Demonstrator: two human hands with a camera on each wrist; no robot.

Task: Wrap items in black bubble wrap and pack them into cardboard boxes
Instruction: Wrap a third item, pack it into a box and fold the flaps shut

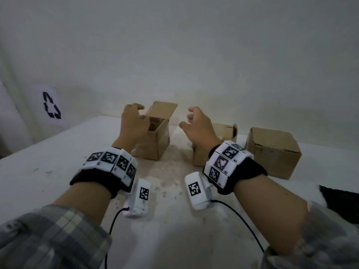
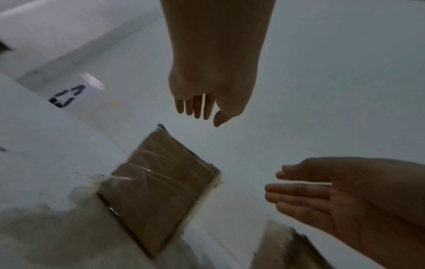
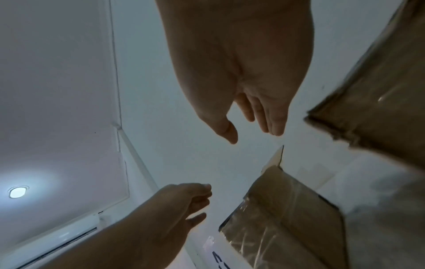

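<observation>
Both hands raised off the white table [image 1: 48, 152], empty: left hand [image 1: 132, 123] loosely curled beside the open brown cardboard box [image 1: 155, 136], right hand [image 1: 200, 125] relaxed, well apart. Black bubble wrap sheet [image 1: 340, 202] lies at right edge. Likely between items; next, fetch wrap.

Each forearm wears a rolled-back plaid sleeve [image 1: 48, 235] in grey, cream and muted blue checks. Above each sleeve, a black fabric wrist strap [image 1: 93, 183] carries a curved white band [image 1: 112, 162] of square panels, each panel printed with a black-and-white fiducial marker. A white rectangular camera module [image 1: 140, 197] with one such marker on its top face hangs from the inner side of each wrist. A thin black cable [image 1: 114, 220] exits the rear of each module.
</observation>
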